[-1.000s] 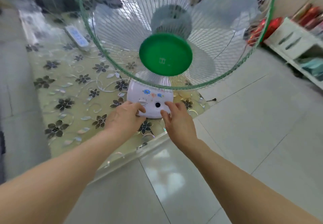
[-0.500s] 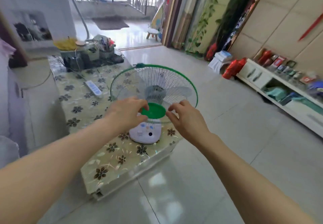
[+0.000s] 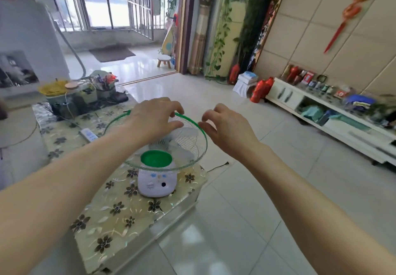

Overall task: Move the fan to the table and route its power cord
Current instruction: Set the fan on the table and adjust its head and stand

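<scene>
The fan (image 3: 157, 183) stands on the table (image 3: 107, 210) near its right corner, on a white base with a green hub and a green-rimmed wire guard tilted back. My left hand (image 3: 154, 118) is over the top of the guard, fingers curled and apart at the rim; I cannot tell whether it touches. My right hand (image 3: 225, 126) hovers just right of the rim, fingers spread, holding nothing. The black power cord (image 3: 214, 168) trails off the table's right side, and its plug lies on the floor tiles.
A white remote-like bar (image 3: 89, 134) lies on the floral table cover behind the fan. Boxes and jars (image 3: 81, 94) crowd the table's far end. A low white cabinet (image 3: 321, 113) lines the right wall, with red bottles (image 3: 260, 88) beside it. A stool (image 3: 164, 60) stands by the doorway.
My view has risen and pulled back from the fan. Both hands have left the fan's base and come up to the top of the guard.
</scene>
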